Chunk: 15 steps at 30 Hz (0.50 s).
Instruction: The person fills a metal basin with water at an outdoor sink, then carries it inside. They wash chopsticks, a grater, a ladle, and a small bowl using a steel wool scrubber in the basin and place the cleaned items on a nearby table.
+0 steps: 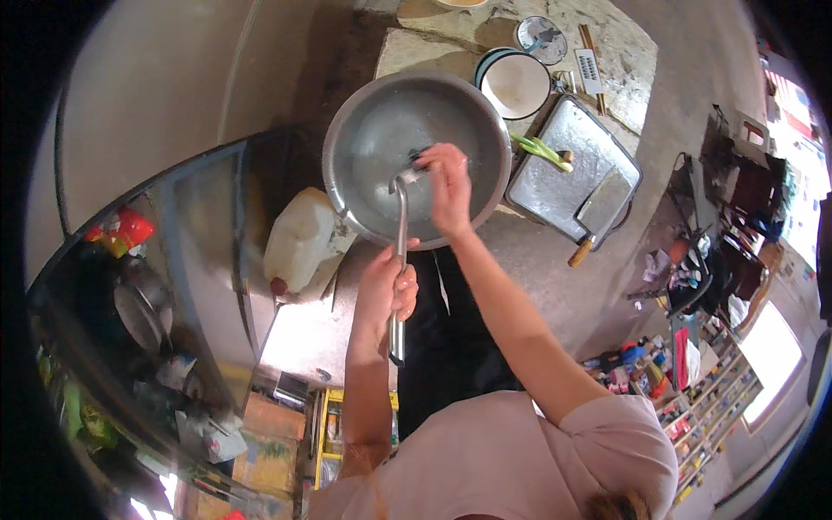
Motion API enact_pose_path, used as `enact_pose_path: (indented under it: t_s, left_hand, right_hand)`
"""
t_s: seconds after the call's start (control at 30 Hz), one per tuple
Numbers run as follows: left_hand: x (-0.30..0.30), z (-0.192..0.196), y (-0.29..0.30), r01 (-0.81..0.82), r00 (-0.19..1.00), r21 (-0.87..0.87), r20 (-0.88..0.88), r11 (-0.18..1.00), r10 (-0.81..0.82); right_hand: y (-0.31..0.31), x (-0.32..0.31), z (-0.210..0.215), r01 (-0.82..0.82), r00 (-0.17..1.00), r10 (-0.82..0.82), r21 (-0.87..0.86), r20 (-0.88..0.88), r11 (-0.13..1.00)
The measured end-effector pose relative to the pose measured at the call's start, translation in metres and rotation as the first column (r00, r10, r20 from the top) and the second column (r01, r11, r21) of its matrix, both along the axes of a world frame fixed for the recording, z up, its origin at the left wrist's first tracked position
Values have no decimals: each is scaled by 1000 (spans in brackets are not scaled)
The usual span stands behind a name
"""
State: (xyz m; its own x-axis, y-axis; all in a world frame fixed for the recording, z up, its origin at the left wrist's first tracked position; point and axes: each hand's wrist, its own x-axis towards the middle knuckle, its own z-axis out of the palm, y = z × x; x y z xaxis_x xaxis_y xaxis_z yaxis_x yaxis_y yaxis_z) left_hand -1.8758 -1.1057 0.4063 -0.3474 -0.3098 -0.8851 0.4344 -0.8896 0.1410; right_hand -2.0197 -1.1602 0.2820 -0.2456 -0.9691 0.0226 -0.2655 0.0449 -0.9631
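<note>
My left hand (pixel 387 290) grips the long metal handle of a utensil (pixel 399 260) that reaches up into a large round metal basin (pixel 347 130) holding water. My right hand (pixel 448 184) is over the basin, fingers closed around the utensil's head at the top of the handle. What lies under that hand is hidden. The basin stands on a stone counter in front of me.
A white plastic jug (pixel 301 240) lies left of the basin. Right of it, a metal tray (pixel 555 178) holds green onions (pixel 542 149) and a cleaver (pixel 598 212). A white enamel bowl (pixel 514 82) stands behind. A glass cabinet (pixel 147 286) is at the left, cluttered shelves at the right.
</note>
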Motion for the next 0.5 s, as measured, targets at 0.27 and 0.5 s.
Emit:
enact_pose_path:
  t_s: [0.27, 0.5]
  left_hand:
    - [5, -1, -2, -44, 994, 21, -98, 999, 45]
    - [8, -3, -1, -99, 972, 65, -209, 993, 110]
  right_hand:
    - [-3, -5, -4, -67, 997, 66, -52, -32, 996]
    - [1, -11, 1, -149, 986, 142, -86, -91, 985]
